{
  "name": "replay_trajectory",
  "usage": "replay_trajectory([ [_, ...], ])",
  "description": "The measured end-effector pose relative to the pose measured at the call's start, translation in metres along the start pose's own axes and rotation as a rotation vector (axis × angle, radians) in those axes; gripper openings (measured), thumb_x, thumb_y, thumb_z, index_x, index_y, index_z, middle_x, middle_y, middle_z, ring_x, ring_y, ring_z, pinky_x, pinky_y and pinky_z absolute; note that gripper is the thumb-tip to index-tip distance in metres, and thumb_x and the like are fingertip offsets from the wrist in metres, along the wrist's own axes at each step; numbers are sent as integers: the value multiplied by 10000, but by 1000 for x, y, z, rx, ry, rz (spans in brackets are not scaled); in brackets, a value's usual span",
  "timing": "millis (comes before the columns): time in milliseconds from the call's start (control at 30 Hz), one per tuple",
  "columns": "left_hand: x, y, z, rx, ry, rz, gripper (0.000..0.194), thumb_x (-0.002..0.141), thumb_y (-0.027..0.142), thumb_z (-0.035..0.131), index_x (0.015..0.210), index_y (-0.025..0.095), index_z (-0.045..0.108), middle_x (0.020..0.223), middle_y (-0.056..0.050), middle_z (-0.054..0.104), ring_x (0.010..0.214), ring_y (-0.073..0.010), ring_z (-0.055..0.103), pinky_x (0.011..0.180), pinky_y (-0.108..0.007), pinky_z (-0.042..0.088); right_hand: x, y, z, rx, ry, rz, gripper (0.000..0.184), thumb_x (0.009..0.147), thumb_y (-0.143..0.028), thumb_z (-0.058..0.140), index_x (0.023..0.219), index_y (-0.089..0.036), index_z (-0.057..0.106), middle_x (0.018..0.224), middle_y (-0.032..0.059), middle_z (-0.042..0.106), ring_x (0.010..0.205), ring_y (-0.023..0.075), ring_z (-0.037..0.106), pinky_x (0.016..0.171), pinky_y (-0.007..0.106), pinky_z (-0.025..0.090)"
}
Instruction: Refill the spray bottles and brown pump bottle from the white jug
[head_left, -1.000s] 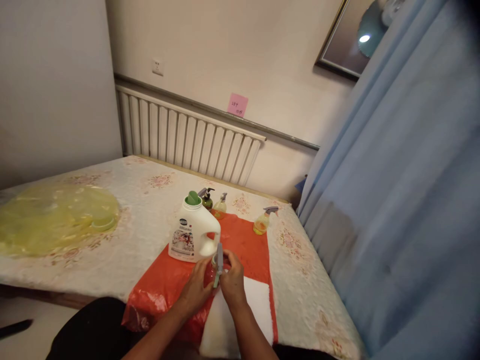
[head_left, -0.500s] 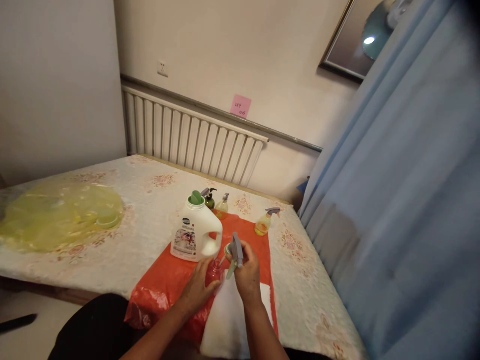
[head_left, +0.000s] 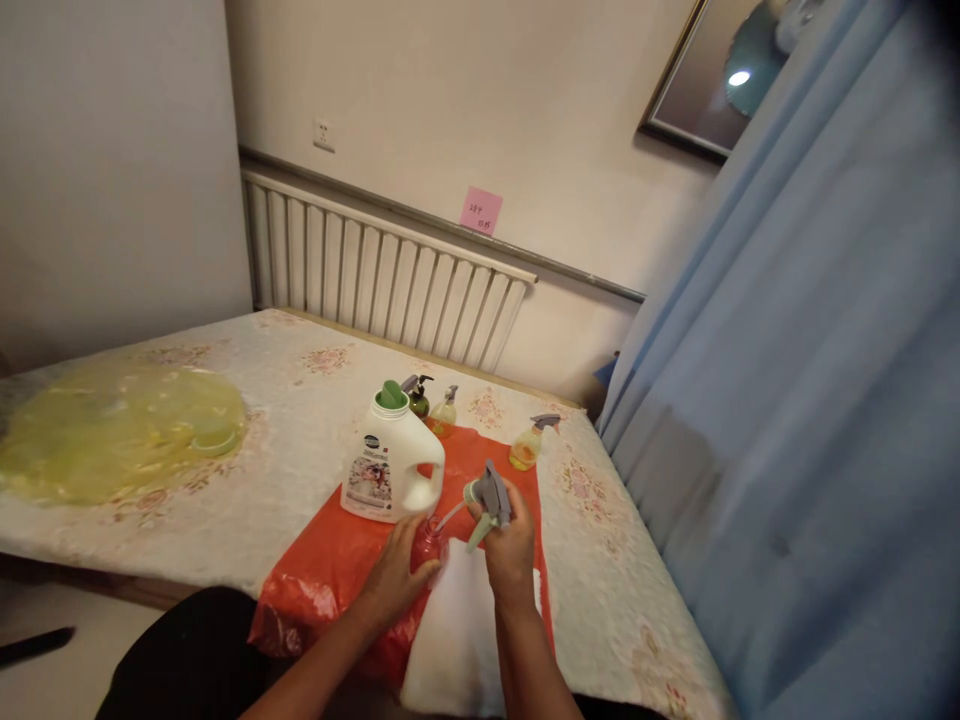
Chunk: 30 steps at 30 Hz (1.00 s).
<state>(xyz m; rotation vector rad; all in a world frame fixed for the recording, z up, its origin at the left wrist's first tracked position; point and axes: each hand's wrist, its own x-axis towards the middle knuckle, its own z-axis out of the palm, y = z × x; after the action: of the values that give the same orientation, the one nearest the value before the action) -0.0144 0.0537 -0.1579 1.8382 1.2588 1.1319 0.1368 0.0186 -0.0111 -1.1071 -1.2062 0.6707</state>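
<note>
My left hand (head_left: 397, 572) is wrapped round a small clear bottle (head_left: 430, 545), which looks red against the sheet behind it. Its neck is uncovered. In my right hand (head_left: 511, 545) is a grey and pale green trigger spray head (head_left: 491, 497), tilted, with its thin dip tube (head_left: 451, 515) slanting down left to the bottle's mouth. Whether the tube's tip is still inside the neck I cannot tell. Just behind my left hand stands a large white detergent jug (head_left: 391, 465), its green pouring spout (head_left: 391, 396) uncapped. Below my hands lies a folded white cloth (head_left: 457, 640) on a red plastic sheet (head_left: 322, 570).
Behind the jug are a dark green pump bottle (head_left: 419, 400) and a spray bottle (head_left: 444, 415). Another spray bottle (head_left: 526, 448) with yellow liquid stands at the sheet's right. A yellow plastic bag (head_left: 120, 430) lies on the left of the flowered bed cover (head_left: 300, 400). A blue curtain (head_left: 787, 400) hangs right.
My right hand has moved right and a little away from the bottle with the spray head, so more of the dip tube shows. My left hand has stayed on the bottle.
</note>
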Motion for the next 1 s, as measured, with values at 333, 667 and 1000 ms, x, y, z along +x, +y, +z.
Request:
replay_trajectory([
  [333,1,1,0,-7,12,10,626,741,221,604,1347,163,457,1367,-135,512,1323,-284,446,1148,-471,338,2,-1,-5,27,71,33,375,748,-284,739,1087,-160,639,963,51,714,824,185,661,759,297,523],
  [667,1,5,0,-13,23,0,622,727,220,607,1331,160,474,1354,-139,530,1312,-286,460,1146,-470,339,1,6,-6,38,80,45,381,728,-306,752,1066,-162,650,945,47,712,837,190,656,757,298,515],
  [1000,0,4,0,6,11,-20,630,735,243,605,1345,173,465,1373,-136,517,1322,-288,459,1145,-479,347,2,20,-8,92,151,81,383,723,-306,755,1061,-164,648,924,44,710,793,184,662,717,305,528],
])
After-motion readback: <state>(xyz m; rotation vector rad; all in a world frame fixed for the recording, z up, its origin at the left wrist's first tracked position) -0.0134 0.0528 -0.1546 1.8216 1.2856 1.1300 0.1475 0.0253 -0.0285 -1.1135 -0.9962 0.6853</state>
